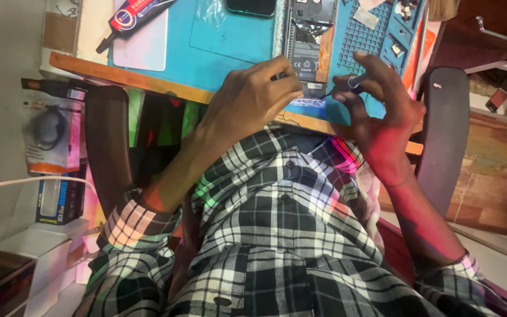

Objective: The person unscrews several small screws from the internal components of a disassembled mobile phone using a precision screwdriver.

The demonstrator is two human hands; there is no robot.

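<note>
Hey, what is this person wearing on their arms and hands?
Both hands are bare: no gloves and no rings that I can make out on the left hand or the right hand. The forearms are uncovered too. The sleeves of a black, white and grey checked shirt are rolled up toward the elbows. A thin dark band seems to circle the right wrist.

You're sitting at a phone repair bench. Under your hands lies a teal work mat (218, 53) on a wooden-edged table (118, 75); between them an opened phone (307, 41) shows its insides. Beyond your right hand sits a blue parts tray (371, 35); beyond your left, a glue tube (133, 17).
</note>
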